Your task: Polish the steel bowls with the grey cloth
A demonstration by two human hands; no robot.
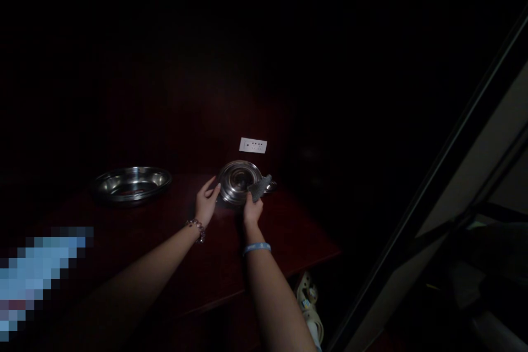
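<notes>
A shiny round stainless steel bowl (pixel 240 177) is tilted toward me above the dark red tabletop. My left hand (pixel 206 202), with a beaded bracelet at the wrist, holds its left rim between thumb and fingers. In my right hand (pixel 253 210), a grey cloth (pixel 259 188) is pinched at the bowl's lower right edge; part of the cloth sticks out past the rim. Another shiny metal piece (pixel 270 186) shows partly behind the cloth, its shape unclear. A blue wristband circles my right wrist.
To the left, a wide oval metal basin (pixel 134 184) rests on the table (pixel 198 291). A white socket panel (pixel 253 146) is on the wall behind. Below the table's right edge is a pale clog (pixel 307 300). A slanting frame (pixel 429 198) stands at right; much is dark.
</notes>
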